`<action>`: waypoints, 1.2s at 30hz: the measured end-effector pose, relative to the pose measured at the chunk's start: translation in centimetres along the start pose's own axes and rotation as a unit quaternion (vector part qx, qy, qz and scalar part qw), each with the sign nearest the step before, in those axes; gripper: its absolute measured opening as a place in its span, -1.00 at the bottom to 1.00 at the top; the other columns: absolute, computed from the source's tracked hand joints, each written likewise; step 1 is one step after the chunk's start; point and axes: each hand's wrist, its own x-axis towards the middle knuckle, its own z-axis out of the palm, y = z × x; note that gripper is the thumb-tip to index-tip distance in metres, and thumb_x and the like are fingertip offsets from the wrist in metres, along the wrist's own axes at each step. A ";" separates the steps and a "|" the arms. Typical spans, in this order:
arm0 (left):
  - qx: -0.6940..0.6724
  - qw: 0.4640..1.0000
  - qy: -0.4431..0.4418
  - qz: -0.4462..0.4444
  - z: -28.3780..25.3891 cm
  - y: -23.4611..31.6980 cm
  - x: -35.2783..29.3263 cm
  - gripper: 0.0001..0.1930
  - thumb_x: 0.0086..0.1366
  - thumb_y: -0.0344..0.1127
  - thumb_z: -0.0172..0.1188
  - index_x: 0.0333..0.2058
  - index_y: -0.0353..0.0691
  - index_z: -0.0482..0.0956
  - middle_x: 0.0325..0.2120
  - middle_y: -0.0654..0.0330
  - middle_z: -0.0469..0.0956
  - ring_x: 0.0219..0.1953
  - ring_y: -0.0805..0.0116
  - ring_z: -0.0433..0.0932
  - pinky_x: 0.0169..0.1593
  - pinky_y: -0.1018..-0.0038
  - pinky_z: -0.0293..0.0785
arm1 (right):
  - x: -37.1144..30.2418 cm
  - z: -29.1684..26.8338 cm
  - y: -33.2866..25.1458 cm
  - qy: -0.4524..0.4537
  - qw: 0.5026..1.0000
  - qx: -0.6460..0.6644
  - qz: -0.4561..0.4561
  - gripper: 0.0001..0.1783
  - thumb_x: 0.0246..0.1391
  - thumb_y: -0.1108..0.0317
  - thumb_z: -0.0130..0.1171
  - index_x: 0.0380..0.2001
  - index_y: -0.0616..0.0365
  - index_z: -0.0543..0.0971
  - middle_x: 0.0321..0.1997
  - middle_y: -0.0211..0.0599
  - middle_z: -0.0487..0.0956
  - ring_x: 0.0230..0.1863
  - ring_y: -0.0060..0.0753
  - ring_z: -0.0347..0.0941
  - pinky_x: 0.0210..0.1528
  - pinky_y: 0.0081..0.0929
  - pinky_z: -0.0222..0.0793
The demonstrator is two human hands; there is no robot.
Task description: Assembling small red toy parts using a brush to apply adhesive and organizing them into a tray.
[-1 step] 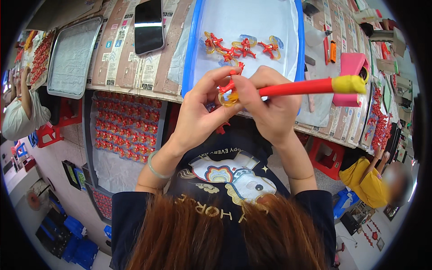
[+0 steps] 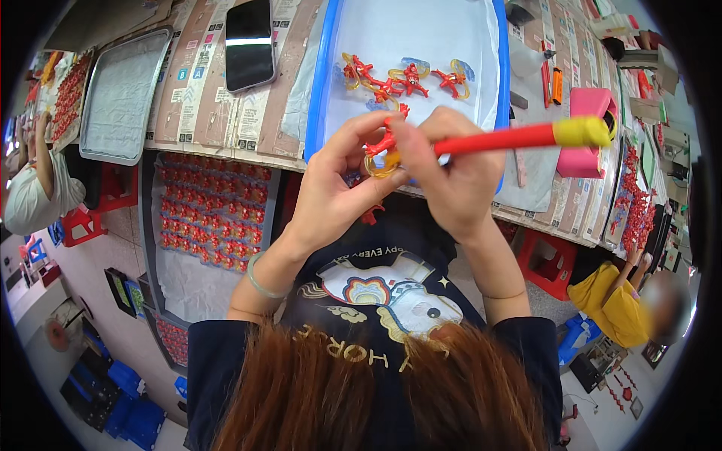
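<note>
My left hand [image 2: 335, 177] is closed around a small red figurine [image 2: 385, 143] with a yellow curved part, pinched between thumb and fingers. More red bits [image 2: 374, 214] show below that hand. In my right hand [image 2: 460, 177] is a thick red-handled paintbrush [image 2: 500, 140] with a yellow butt end pointing right. Its tip meets the yellow part of the figurine, though the fingers partly cover it. Just beyond both hands, several similar red figurines [image 2: 412, 79] with yellow loops and clear blue pieces lie in a white-lined blue tray [image 2: 319, 90].
A black phone [image 2: 250, 45] and a grey metal tray [image 2: 120, 98] lie to the left on the cardboard-covered table. Below them, a grey crate [image 2: 214, 218] holds rows of red figurines. On the right are a pink holder [image 2: 583, 150] and an orange cutter [image 2: 556, 86]. Other people sit at both sides.
The paintbrush has tilted slightly, its yellow butt end rising a little, and the right thumb has shifted. My left hand and the figurine stay nearly in place.
</note>
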 end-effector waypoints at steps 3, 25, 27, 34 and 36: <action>-0.056 0.998 -0.012 -0.003 -0.1 0.2 -0.2 -0.53 -0.04 -0.53 0.10 -0.10 -0.29 0.21 -0.28 0.20 0.36 -0.33 0.59 0.37 -0.31 0.70 0.31 | 0.8 -0.6 1.0 0.007 0.998 -0.039 0.047 -0.82 -0.20 0.45 0.11 -0.76 0.21 0.37 -0.80 -0.37 0.33 -0.79 -0.57 0.19 -0.73 -0.62 0.06; -0.421 0.889 -0.064 -0.170 -0.8 -0.7 -0.5 -0.51 0.08 -0.40 0.00 0.00 -0.23 0.06 -0.27 0.14 0.38 -0.67 0.61 0.23 -0.58 0.68 0.19 | -1.3 -0.1 -1.1 0.053 0.991 0.086 -0.087 -0.85 -0.22 0.49 0.14 -0.71 0.18 0.38 -0.70 -0.46 0.39 -0.71 -0.69 0.22 -0.70 -0.76 0.03; -0.404 0.895 -0.047 -0.184 -0.7 -0.9 -0.5 -0.50 0.09 -0.39 -0.01 0.01 -0.22 0.05 -0.26 0.14 0.37 -0.67 0.60 0.22 -0.58 0.68 0.18 | -1.2 -0.3 -0.3 0.045 0.993 -0.038 -0.102 -0.87 -0.22 0.49 0.15 -0.64 0.17 0.39 -0.70 -0.48 0.37 -0.69 -0.72 0.21 -0.68 -0.79 0.04; -0.439 0.879 -0.103 -0.156 -1.2 -1.2 -0.5 -0.50 0.11 -0.34 -0.05 0.03 -0.21 0.03 -0.24 0.12 0.37 -0.69 0.62 0.20 -0.61 0.70 0.14 | -0.5 -2.5 0.3 0.166 0.976 0.140 0.036 -0.89 -0.16 0.46 0.10 -0.54 0.23 0.38 -0.67 -0.46 0.36 -0.67 -0.72 0.22 -0.65 -0.80 0.11; -0.449 0.872 -0.114 -0.159 -1.1 -1.3 -0.5 -0.49 0.11 -0.34 -0.04 0.03 -0.21 0.02 -0.24 0.12 0.37 -0.70 0.62 0.19 -0.61 0.71 0.14 | -0.8 -2.1 0.2 0.171 0.972 0.150 0.050 -0.86 -0.06 0.40 0.01 -0.45 0.27 0.39 -0.58 -0.38 0.42 -0.59 -0.69 0.29 -0.56 -0.79 0.19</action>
